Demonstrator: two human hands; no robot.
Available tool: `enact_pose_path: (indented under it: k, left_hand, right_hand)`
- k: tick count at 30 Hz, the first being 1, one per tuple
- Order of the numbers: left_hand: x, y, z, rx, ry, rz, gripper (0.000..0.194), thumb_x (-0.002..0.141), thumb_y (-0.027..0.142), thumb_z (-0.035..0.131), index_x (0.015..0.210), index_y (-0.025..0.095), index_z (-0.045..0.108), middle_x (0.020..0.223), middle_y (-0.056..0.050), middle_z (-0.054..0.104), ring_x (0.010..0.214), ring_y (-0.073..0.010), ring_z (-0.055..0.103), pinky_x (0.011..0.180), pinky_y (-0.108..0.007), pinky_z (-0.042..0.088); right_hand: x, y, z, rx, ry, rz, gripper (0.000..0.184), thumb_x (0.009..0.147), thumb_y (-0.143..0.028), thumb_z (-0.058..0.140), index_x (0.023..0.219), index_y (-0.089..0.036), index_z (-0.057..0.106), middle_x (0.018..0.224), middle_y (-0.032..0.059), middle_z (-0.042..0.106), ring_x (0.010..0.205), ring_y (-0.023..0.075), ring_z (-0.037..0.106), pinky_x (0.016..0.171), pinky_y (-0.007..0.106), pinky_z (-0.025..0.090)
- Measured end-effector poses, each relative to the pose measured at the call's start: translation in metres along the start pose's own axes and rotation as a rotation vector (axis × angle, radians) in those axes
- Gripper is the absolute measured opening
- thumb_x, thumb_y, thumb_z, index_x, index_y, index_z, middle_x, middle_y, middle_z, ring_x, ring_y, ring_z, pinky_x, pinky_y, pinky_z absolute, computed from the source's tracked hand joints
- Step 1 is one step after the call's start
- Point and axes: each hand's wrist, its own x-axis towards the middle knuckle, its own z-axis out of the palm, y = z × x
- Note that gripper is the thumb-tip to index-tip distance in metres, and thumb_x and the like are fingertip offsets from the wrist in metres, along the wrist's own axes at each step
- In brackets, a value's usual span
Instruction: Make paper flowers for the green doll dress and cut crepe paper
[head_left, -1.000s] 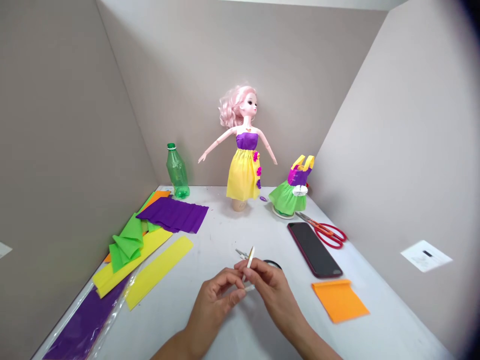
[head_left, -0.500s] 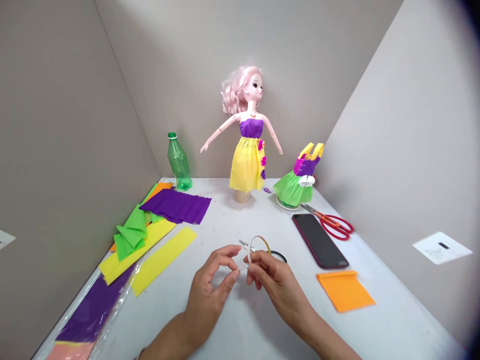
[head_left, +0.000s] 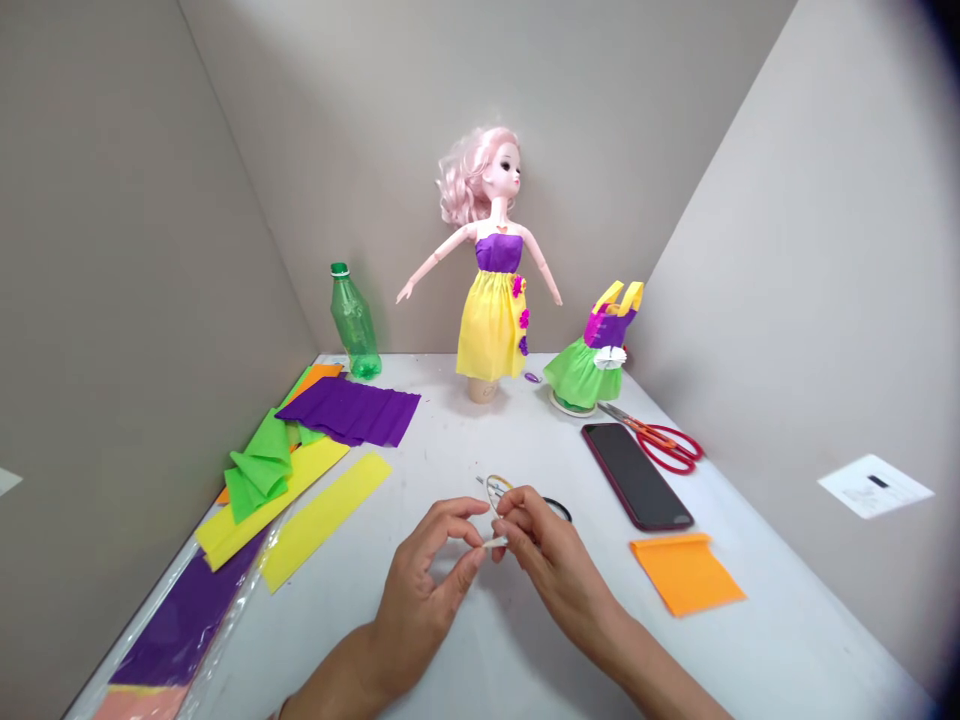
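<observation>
Above the middle of the table, my left hand pinches one end of a narrow whitish strip between thumb and forefinger. My right hand grips the same strip a little to the right, with thumb and fingers closed on it. The rest of the strip curls up in a small loop, yellowish on one side; its exact material I cannot make out. Behind my right hand lies a pair of small scissors with black handles, partly hidden by the hand.
A doll in a purple and yellow dress stands at the back, between a green bottle and a small green dress. On the right lie red scissors, a phone and orange paper. Purple crepe paper and yellow strips lie left.
The strip's loop has become narrower and lower beside my right fingers. My right hand has turned slightly, and both hands still hold the strip.
</observation>
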Motion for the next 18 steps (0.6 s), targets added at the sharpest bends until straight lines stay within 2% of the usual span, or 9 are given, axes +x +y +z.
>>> enact_pose_path:
  k: [4, 7, 14, 18]
  left_hand:
    - [-0.0007, -0.0007, 0.0017, -0.046, -0.010, -0.019, 0.009, 0.090, 0.029, 0.059, 0.085, 0.023, 0.065, 0.117, -0.009, 0.066, 0.112, -0.0251, 0.059, 0.098, -0.035, 0.043]
    - [-0.0006, -0.0007, 0.0030, -0.129, -0.020, -0.092, 0.010, 0.089, 0.030, 0.060, 0.084, 0.023, 0.065, 0.117, -0.009, 0.066, 0.115, -0.0247, 0.058, 0.100, -0.034, 0.042]
    - [0.0046, 0.0027, 0.0026, -0.471, 0.006, -0.288, 0.015, 0.087, 0.034, 0.065, 0.083, 0.020, 0.061, 0.115, -0.006, 0.063, 0.113, -0.0220, 0.059, 0.102, -0.032, 0.043]
    - [0.0086, 0.0078, 0.0014, -0.702, 0.021, -0.382, 0.014, 0.087, 0.031, 0.066, 0.086, 0.018, 0.062, 0.107, -0.005, 0.066, 0.113, -0.0228, 0.061, 0.108, -0.038, 0.040]
  right_hand:
    - [-0.0009, -0.0022, -0.0022, -0.049, 0.050, -0.006, 0.007, 0.096, -0.031, 0.047, 0.097, -0.024, 0.044, 0.069, -0.0049, 0.063, 0.067, 0.0146, 0.057, 0.065, 0.025, 0.041]
    - [-0.0016, -0.0016, -0.0031, -0.080, 0.057, -0.041, 0.006, 0.097, -0.030, 0.044, 0.098, -0.025, 0.044, 0.071, -0.0040, 0.065, 0.068, 0.0148, 0.058, 0.066, 0.026, 0.042]
    - [-0.0006, 0.0033, 0.0001, -0.189, 0.061, -0.112, 0.002, 0.097, -0.025, 0.043, 0.097, -0.025, 0.045, 0.079, -0.0018, 0.066, 0.071, 0.0146, 0.060, 0.067, 0.025, 0.043]
    - [-0.0005, 0.0061, 0.0022, -0.212, 0.060, -0.152, 0.004, 0.097, -0.024, 0.044, 0.100, -0.024, 0.047, 0.087, 0.0009, 0.067, 0.078, 0.0153, 0.062, 0.070, 0.026, 0.044]
